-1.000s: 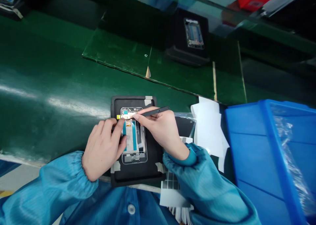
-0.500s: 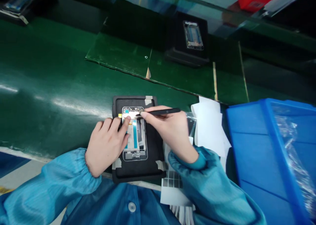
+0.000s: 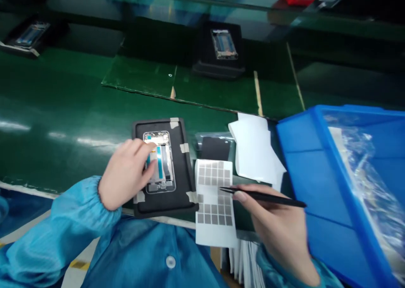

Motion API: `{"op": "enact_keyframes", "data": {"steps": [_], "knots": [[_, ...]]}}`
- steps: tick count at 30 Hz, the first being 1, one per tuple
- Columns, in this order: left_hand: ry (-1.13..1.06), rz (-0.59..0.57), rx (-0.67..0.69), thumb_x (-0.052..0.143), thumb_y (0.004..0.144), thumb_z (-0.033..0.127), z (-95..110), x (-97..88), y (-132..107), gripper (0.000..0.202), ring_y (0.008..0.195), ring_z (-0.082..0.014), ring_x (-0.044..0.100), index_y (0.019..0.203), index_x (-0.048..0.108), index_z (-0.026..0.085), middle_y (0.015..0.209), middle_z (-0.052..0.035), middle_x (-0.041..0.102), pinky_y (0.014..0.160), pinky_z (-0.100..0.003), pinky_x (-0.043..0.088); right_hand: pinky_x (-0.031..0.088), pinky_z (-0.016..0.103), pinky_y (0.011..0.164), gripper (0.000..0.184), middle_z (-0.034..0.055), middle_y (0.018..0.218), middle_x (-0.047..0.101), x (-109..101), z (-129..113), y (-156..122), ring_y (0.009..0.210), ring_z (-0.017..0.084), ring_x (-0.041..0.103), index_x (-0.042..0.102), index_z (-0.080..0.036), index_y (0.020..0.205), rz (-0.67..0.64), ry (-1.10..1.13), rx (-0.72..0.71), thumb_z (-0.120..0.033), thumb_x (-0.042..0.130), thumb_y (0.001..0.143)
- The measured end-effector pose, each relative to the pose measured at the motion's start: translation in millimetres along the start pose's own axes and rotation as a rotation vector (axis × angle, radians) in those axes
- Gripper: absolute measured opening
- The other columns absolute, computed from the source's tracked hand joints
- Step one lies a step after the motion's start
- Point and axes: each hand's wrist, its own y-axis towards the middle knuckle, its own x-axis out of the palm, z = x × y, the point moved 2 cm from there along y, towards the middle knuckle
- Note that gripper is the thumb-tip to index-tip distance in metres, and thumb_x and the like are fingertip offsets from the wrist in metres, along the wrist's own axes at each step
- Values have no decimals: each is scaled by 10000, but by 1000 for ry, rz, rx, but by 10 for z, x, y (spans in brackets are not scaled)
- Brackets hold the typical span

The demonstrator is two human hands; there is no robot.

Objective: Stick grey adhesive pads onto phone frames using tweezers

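A phone frame with its inner parts exposed (image 3: pixel 168 161) lies in a black foam tray (image 3: pixel 182 187). Over its left side rests my left hand (image 3: pixel 125 174), thumb and index finger apart on the phone and the other fingers bent; it covers part of the frame. My right hand (image 3: pixel 276 220) is closed around black tweezers (image 3: pixel 268 197), which point left. Their tips are over a white sheet of small grey square stickers (image 3: pixel 215 233), to the right of the tray; whether they touch it I cannot tell.
Behind the sticker sheet lie a clear bag with a dark piece (image 3: pixel 216 148) and white papers (image 3: pixel 255 153). A blue bin (image 3: pixel 303 153) with clear plastic stands at the right. Other phone frames sit on black trays (image 3: pixel 218 66) at the back and far left.
My right hand has moved from the phone to the right and nearer, carrying the tweezers over the sticker sheet. My left index finger has drawn back slightly. The view has shifted.
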Motion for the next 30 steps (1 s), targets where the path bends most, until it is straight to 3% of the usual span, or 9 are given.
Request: {"op": "enact_keyframes", "data": {"steps": [2, 5, 8, 13, 30], "knots": [[-94, -88, 184, 523, 954, 233, 303, 86, 24, 231, 971, -247, 578, 1159, 603, 162, 1060, -82, 641, 871, -404, 490, 617, 344, 579, 131, 35, 811, 795, 11, 81, -141, 691, 241, 751, 781, -262, 837, -44, -28, 69, -287, 851, 729], [-129, -185, 432, 498, 969, 187, 716, 238, 65, 209, 1070, -251, 587, 1123, 635, 155, 1160, -85, 651, 904, -409, 472, 640, 375, 719, 129, 34, 828, 796, 95, 95, -247, 773, 245, 760, 784, -256, 818, -139, -13, 39, -269, 857, 713], [-82, -286, 544, 437, 983, 138, 924, 397, 106, 242, 1151, -258, 583, 1095, 652, 139, 1204, -87, 653, 924, -422, 450, 637, 367, 729, 101, 36, 841, 794, 165, 125, -268, 781, 230, 754, 781, -247, 829, -197, -8, -13, -253, 833, 742], [-10, -335, 550, 470, 982, 189, 938, 524, 107, 251, 1226, -286, 561, 1147, 648, 124, 1273, -104, 648, 974, -459, 417, 628, 374, 778, 102, 36, 900, 788, 198, 250, -284, 842, 222, 747, 777, -246, 895, -180, 13, -92, -226, 790, 796], [1, -308, 547, 488, 974, 190, 962, 489, 96, 273, 1244, -286, 564, 1184, 652, 128, 1291, -89, 655, 1014, -478, 412, 622, 361, 794, 209, 19, 944, 782, 196, 308, -288, 872, 198, 740, 772, -254, 968, -216, 106, -165, -128, 778, 800]]}}
